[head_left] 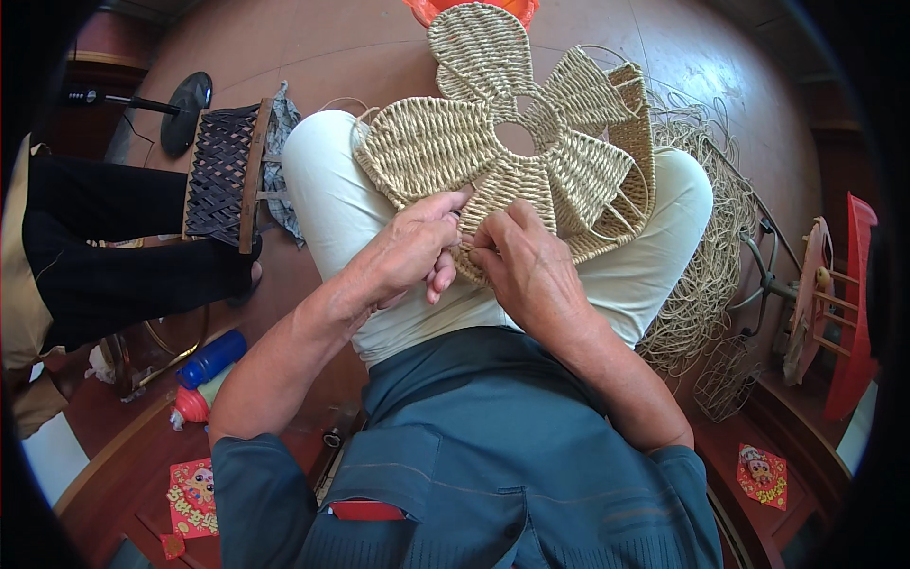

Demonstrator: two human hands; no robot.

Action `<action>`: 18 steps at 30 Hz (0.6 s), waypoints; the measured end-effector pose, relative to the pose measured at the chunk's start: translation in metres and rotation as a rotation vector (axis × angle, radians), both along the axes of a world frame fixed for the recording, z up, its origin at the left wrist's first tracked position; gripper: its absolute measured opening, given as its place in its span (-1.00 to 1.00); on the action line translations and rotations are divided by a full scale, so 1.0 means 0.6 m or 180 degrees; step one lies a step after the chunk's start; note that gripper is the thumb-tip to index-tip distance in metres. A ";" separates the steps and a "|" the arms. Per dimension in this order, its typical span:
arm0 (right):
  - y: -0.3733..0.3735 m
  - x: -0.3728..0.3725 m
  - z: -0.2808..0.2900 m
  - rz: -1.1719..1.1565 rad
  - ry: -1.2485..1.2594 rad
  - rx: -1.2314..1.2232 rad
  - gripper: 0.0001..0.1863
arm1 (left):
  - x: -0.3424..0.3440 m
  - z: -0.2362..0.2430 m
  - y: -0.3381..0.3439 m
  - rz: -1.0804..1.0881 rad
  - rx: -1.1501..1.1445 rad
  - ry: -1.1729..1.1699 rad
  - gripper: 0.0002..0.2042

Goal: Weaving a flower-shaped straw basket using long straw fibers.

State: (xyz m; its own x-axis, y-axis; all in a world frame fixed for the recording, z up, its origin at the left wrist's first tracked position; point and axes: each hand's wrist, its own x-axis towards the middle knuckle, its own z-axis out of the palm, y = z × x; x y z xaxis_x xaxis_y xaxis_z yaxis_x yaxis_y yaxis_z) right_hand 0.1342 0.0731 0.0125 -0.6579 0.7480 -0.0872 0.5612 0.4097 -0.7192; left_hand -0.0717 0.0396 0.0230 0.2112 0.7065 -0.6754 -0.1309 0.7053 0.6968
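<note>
A flower-shaped woven straw piece point(427, 142) rests across my lap, its petals fanned around a round hole in the middle. Some petals on the right stand apart from the outer woven rim point(640, 142), with thin wire edges and loose strands showing. At the near petal, my left hand point(422, 242) grips the left edge, its upper fingers against the weave and the lower ones curled. My right hand point(531, 261) pinches the same petal's near end, knuckles bent. Whether a strand lies between these fingertips is hidden.
A heap of loose straw cord point(697, 256) lies on the floor to my right, beside a metal stand point(763, 275) and a red stool point(848, 303). On the left are a woven-seat stool point(223, 175), another person's dark-trousered legs point(123, 228) and a blue bottle point(210, 360). An orange bag point(519, 11) sits ahead.
</note>
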 end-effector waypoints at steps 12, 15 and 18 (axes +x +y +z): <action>-0.014 -0.001 0.000 0.0538 -0.0061 0.0654 -0.80 | 0.003 0.010 -0.045 -0.0434 0.1913 0.2013 -0.46; -0.007 -0.011 0.028 -0.0189 0.0470 -0.1087 -0.85 | 0.025 0.004 -0.053 -0.0269 0.2302 0.2201 -0.55; 0.009 0.013 0.057 -0.0208 0.1294 -0.1856 -0.86 | 0.020 0.007 -0.060 -0.0387 0.2232 0.1648 -0.72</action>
